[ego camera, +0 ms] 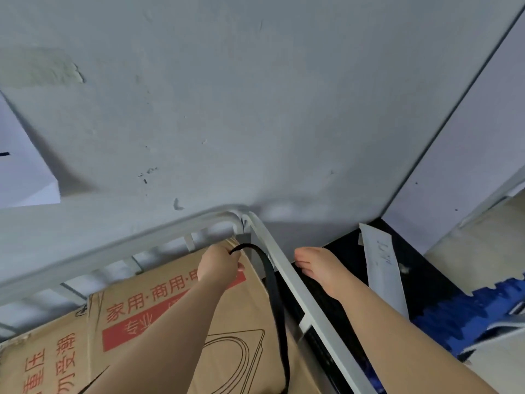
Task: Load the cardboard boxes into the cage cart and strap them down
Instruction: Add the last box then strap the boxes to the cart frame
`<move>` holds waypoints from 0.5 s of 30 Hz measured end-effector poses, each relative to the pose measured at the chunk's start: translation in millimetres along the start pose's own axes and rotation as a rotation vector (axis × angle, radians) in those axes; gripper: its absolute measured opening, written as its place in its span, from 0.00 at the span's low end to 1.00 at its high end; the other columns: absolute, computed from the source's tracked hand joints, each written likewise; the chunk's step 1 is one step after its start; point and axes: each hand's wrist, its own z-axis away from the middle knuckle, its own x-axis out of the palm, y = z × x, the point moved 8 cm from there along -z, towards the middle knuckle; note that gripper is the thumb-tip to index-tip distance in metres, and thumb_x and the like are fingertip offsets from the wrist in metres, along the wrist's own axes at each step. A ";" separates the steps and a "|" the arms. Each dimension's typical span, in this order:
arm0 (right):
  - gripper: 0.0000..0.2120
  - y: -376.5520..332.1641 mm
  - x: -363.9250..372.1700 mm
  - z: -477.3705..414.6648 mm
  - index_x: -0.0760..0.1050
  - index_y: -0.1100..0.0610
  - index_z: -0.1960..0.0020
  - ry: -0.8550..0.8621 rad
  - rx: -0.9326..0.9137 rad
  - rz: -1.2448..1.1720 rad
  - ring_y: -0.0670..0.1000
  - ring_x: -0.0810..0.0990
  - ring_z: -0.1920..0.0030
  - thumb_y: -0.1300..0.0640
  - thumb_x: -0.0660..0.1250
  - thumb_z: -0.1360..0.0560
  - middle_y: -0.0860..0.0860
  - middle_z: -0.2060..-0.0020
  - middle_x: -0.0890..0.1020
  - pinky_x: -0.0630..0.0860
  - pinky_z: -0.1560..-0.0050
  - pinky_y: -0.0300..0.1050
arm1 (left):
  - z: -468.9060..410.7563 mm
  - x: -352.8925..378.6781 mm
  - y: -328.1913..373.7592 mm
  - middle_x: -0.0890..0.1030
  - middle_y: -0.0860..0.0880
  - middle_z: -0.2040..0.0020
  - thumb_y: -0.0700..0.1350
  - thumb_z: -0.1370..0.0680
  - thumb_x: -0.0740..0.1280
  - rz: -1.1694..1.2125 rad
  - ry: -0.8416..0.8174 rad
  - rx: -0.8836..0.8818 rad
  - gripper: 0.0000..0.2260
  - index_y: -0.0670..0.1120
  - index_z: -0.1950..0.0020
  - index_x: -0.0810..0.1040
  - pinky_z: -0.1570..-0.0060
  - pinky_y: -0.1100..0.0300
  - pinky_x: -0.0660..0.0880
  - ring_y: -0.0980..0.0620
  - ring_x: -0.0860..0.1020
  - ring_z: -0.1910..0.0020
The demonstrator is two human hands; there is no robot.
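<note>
The strapping step is judged to be in hand: the cardboard boxes (122, 308) are already seen inside the cage cart (119, 251), packed up against its far corner (241, 216), with red printing facing up. A black strap (274, 294) is clamped in the left grip (220, 264) just short of that corner, the fingers curled round it. From there the strap is looped over and trailed back along the side rail toward the wearer, its lower end lost out of frame.

The right grip (315, 267) is held outside the cart, just to the right of the corner, fingers straight and apart, with nothing held. Whether its fingertips touch the rail cannot be told (blur hides the contact).

What the next move seems to call for is that the strap end be passed across the rail near the corner and received by the waiting right grip, then drawn taut over the boxes. No buckle or hook is visible, so the fastening method is left open.
</note>
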 end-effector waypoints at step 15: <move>0.30 18.5 40.7 -81.9 0.75 0.65 0.40 -0.267 0.144 -0.356 0.54 0.81 0.47 0.43 0.45 0.18 0.61 0.44 0.81 0.75 0.58 0.45 | -68.0 91.5 -2.7 0.80 0.44 0.71 0.41 0.20 0.64 0.388 -0.340 -0.182 0.10 0.33 0.50 0.77 0.77 0.64 0.62 0.53 0.62 0.79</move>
